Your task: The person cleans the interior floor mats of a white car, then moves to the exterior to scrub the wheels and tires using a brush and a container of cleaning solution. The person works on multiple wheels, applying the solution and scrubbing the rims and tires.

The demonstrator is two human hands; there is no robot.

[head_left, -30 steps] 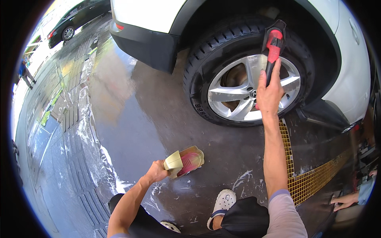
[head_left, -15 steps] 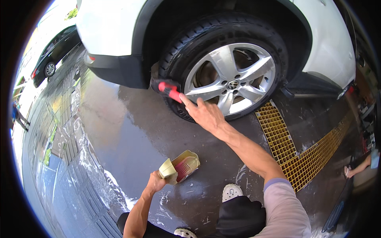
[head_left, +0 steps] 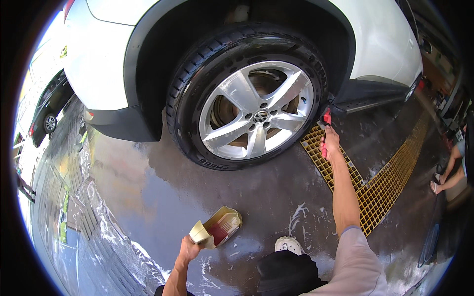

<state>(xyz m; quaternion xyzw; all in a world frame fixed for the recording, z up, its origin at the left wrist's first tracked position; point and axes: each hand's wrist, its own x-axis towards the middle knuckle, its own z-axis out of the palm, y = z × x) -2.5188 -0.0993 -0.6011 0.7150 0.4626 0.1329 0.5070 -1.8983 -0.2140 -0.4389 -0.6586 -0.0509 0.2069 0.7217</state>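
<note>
My right hand (head_left: 333,141) is wrapped round the red handle of a brush (head_left: 327,117). The brush is at the right side of a black tyre (head_left: 183,135), by the side step; its bristles are mostly hidden, so I cannot tell whether they touch the rubber. Inside the tyre is a silver five-spoke alloy rim (head_left: 238,91). Low in front of the wheel, my left hand (head_left: 189,249) grips the narrow end of a cut-open, yellowish plastic container (head_left: 233,215). Its inside looks reddish; how much liquid it holds is unclear.
The wheel belongs to a white car (head_left: 106,59) with dark lower trim. Yellow floor grating (head_left: 380,197) runs along the right of the wet, foam-streaked floor (head_left: 173,197). A black car (head_left: 52,106) stands far left. At the right edge, another person's legs (head_left: 447,177) show.
My right hand has carried the brush from the tyre's left side across to its right side. The left hand still holds the container low. The view has shifted, so the wheel appears further left.
</note>
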